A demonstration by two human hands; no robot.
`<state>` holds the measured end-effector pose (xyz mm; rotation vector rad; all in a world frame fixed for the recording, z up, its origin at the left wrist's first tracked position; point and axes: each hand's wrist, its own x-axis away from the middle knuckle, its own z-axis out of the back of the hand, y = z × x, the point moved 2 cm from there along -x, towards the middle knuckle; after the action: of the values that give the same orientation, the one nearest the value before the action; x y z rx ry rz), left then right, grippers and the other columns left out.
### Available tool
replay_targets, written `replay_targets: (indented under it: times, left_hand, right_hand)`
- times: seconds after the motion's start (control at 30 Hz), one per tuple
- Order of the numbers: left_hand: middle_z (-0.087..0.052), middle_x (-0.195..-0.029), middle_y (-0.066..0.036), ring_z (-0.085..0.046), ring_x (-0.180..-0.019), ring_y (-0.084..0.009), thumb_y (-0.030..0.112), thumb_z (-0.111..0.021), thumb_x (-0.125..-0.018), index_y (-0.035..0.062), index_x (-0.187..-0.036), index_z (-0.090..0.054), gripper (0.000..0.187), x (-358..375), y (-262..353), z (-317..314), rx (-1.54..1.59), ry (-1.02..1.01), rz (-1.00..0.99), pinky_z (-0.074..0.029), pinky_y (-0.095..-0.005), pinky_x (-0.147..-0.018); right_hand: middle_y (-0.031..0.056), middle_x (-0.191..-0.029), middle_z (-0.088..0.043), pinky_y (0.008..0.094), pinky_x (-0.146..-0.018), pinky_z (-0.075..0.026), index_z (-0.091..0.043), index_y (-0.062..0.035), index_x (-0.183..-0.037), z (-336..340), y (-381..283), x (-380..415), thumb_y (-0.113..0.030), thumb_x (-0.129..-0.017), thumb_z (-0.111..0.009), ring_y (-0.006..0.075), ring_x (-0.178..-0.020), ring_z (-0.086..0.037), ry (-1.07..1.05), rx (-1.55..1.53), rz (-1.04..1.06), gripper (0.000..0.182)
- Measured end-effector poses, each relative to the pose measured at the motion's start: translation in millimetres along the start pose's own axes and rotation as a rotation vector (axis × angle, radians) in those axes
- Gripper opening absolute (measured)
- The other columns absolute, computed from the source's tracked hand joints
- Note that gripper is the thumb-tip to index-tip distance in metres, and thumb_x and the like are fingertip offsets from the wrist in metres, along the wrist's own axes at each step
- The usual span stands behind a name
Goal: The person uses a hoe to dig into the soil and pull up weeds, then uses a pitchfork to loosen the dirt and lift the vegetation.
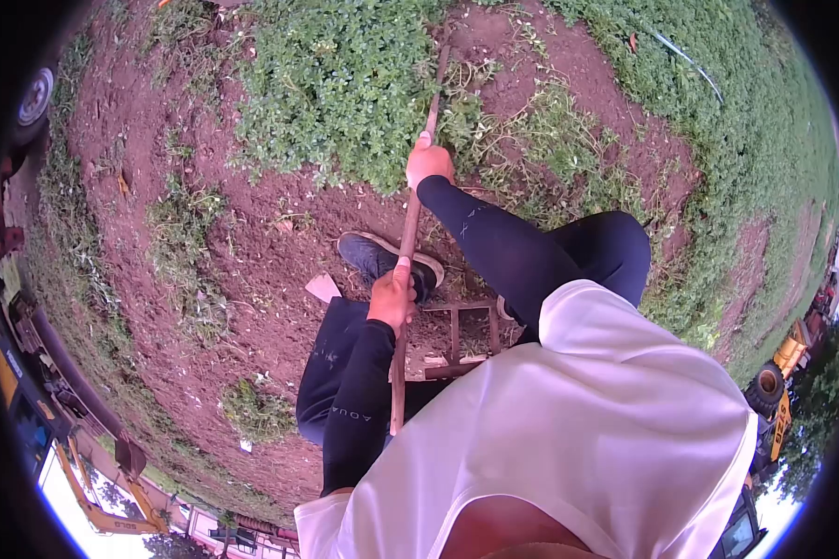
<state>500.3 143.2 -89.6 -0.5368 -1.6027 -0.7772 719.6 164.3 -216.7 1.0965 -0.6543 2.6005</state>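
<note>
The grip of both left hand (393,296) and right hand (430,164) is wrapped round a long brown wooden pole (411,224) beside leafy green plants (336,88).

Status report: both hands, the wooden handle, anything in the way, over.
Left hand and right hand gripping wooden handle, right farther forward. Handle crosses above shoe. Leafy plants beside its far stretch.

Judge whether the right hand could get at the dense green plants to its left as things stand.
Probably yes: the right hand is close beside the dense green plants, with nothing visible between, though it would likely have to release the wooden handle it grips.
</note>
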Motion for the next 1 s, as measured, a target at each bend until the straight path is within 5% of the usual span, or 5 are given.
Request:
replay_targets:
  times: [0.23, 0.4, 0.7, 0.87, 1.0]
  left_hand:
    - [-0.044, -0.055, 0.001, -0.042, -0.04, -0.0114, 0.055, -0.049, -0.1, 0.0091, -0.076, -0.05, 0.051, 19, -87, -16, -0.003, 0.077, -0.116, -0.035, -0.0286, -0.037]
    - [-0.046, -0.056, 0.0, -0.044, -0.041, -0.0122, 0.057, -0.049, -0.099, 0.0083, -0.076, -0.05, 0.054, 74, -161, -38, 0.099, 0.1, 0.045, -0.036, -0.0298, -0.036]
    - [-0.043, -0.06, 0.002, -0.036, -0.045, -0.0095, 0.057, -0.046, -0.1, 0.0098, -0.085, -0.051, 0.05, 143, -175, -76, 0.068, -0.001, 0.019, -0.03, -0.0275, -0.042]
    - [-0.048, -0.058, -0.003, -0.044, -0.045, -0.0133, 0.057, -0.045, -0.1, 0.0049, -0.072, -0.055, 0.06, 167, -194, -70, -0.115, -0.028, -0.031, -0.036, -0.03, -0.043]
    - [-0.053, -0.059, -0.005, -0.051, -0.047, -0.016, 0.059, -0.049, -0.098, 0.0004, -0.077, -0.059, 0.063, 103, -190, -90, -0.455, 0.115, -0.25, -0.041, -0.0338, -0.045]
  right_hand:
    - [0.0254, -0.097, -0.07, 0.0492, -0.089, -0.052, -0.072, 0.0005, -0.098, -7, 65, 36, -0.052, -0.1, -0.032, 0.0437, -0.1, -0.066, -0.105, 0.013, -0.058, 0.066]
    - [0.0264, -0.107, -0.068, 0.0495, -0.094, -0.05, -0.072, 0.0004, -0.103, -4, 136, 95, -0.054, -0.099, -0.033, 0.0425, -0.108, -0.064, -0.161, 0.115, -0.036, 0.067]
    - [0.0292, -0.09, -0.068, 0.0507, -0.087, -0.05, -0.072, 0.0046, -0.093, 31, 186, 131, -0.053, -0.099, -0.036, 0.0447, -0.098, -0.066, -0.159, 0.022, 0.007, 0.068]
    - [0.015, -0.057, -0.059, 0.0423, -0.047, -0.05, -0.057, 0.0031, -0.067, 52, 236, 137, -0.052, -0.101, -0.041, 0.028, -0.045, -0.061, -0.135, -0.352, 0.11, 0.067]
    - [0.0119, -0.055, -0.056, 0.0396, -0.044, -0.049, -0.057, 0.0, -0.07, 98, 227, 78, -0.052, -0.101, -0.042, 0.0252, -0.046, -0.059, -0.041, -0.46, 0.158, 0.062]
